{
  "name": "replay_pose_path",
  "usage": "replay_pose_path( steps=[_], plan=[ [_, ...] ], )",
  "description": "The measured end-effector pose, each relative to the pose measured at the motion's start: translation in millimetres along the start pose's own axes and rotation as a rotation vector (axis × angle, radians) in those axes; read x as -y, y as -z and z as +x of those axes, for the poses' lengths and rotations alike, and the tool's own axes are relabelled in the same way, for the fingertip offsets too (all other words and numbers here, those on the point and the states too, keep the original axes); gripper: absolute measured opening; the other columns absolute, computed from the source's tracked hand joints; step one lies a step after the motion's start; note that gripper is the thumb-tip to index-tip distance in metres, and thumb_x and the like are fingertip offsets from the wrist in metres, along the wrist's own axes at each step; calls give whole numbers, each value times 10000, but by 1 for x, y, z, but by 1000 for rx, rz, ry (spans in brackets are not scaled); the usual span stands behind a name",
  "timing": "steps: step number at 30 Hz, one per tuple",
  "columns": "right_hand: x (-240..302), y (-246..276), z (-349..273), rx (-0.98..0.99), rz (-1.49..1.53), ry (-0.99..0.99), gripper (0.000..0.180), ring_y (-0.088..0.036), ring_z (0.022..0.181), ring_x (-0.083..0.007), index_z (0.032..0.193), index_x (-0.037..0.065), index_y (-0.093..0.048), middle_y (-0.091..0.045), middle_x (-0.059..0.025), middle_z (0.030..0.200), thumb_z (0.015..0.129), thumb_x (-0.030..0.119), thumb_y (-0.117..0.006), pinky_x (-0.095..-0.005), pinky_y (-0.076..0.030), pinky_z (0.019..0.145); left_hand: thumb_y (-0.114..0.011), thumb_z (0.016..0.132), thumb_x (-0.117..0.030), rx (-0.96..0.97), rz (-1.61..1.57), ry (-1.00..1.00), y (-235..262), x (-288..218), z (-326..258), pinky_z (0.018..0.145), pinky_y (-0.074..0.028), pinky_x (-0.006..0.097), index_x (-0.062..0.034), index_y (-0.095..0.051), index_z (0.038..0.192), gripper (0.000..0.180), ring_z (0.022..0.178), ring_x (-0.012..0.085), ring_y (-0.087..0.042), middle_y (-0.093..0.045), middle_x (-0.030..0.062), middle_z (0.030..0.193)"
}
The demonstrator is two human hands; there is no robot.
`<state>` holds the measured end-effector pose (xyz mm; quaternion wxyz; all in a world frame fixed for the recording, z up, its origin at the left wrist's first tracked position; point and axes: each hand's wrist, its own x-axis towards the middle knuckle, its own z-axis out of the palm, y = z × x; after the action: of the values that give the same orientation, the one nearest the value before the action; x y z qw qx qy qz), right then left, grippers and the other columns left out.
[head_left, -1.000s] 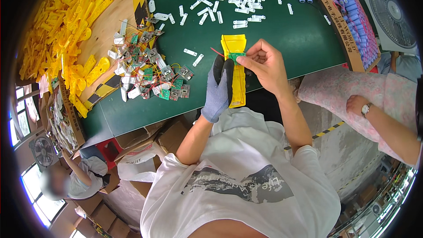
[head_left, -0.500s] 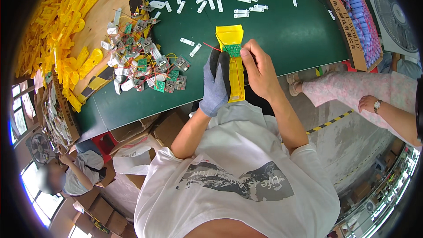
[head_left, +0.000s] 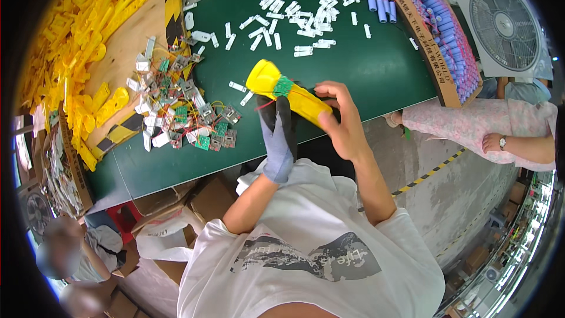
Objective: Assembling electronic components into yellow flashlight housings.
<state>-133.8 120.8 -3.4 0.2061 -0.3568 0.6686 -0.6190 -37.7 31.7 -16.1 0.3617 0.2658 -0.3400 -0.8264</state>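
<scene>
My left hand [head_left: 278, 138], in a grey-blue glove with dark fingers, is closed around a long yellow plastic housing [head_left: 307, 105] above the front part of the table. The housing lies slantwise, its wider end up and to the left. A small green circuit board [head_left: 283, 86] sits across it near that end, just above the gloved fingertips. A thin red wire [head_left: 266, 105] sticks out beside the glove. At the housing's lower right end is my bare right hand [head_left: 347, 126], fingers curved and apart. Its thumb overlaps that end; whether it presses on it I cannot tell.
Wired circuit boards [head_left: 182, 112] lie heaped on the green table [head_left: 376, 76], left of my hands. Many white plastic pieces [head_left: 318, 15] are scattered at the back. Blue cylindrical cells fill a cardboard box [head_left: 438, 62] at right, near a fan [head_left: 503, 23]. Yellow housings [head_left: 88, 41] pile up at left.
The yellow housing has turned from upright to slanted, its top end swinging left. My right hand has left the circuit board and opened by the housing's lower end. The view has shifted slightly.
</scene>
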Motion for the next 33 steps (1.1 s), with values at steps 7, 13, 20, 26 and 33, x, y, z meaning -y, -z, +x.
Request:
replay_pose_path(
  steps=[7,13,20,26,33],
  plan=[
    [-5,27,-4,29,-461,227,359,-639,940,-288,1059,32,-642,-659,-106,1062,747,136,-784,-357,-533,806,-599,860,99,-267,466,-305,29,-3,-29,1088,-324,331,-7,-304,1418,640,1301,204,-375,-328,139,1466],
    [-25,52,-1,189,-470,375,374,-658,921,-253,1037,30,-665,-686,-82,1076,702,107,-811,-336,-541,775,-696,801,-218,485,1755,-737,-31,-66,-17,1006,-383,492,-106,-645,1100,323,1215,387,-451,-533,138,1258],
    [-21,62,6,278,-372,284,398,-660,928,-265,1068,0,-672,-694,-104,1061,704,89,-806,-339,-537,802,-709,789,-206,731,1613,-483,-3,-47,21,891,-452,424,-100,-640,947,202,970,301,-592,-625,62,1063],
    [-19,73,15,350,-376,191,396,-649,928,-267,1088,27,-678,-688,-105,1028,726,134,-797,-345,-519,825,-752,723,-115,629,1441,-611,16,-38,20,911,-453,422,-105,-637,951,256,993,286,-608,-646,57,1067],
    [-9,73,37,443,-332,58,354,-646,883,-229,1081,23,-675,-685,-101,984,769,156,-775,-315,-500,789,-740,719,-94,564,1419,-683,31,-37,25,991,-419,459,-99,-639,995,294,1011,274,-606,-653,69,1097]
  ],
)
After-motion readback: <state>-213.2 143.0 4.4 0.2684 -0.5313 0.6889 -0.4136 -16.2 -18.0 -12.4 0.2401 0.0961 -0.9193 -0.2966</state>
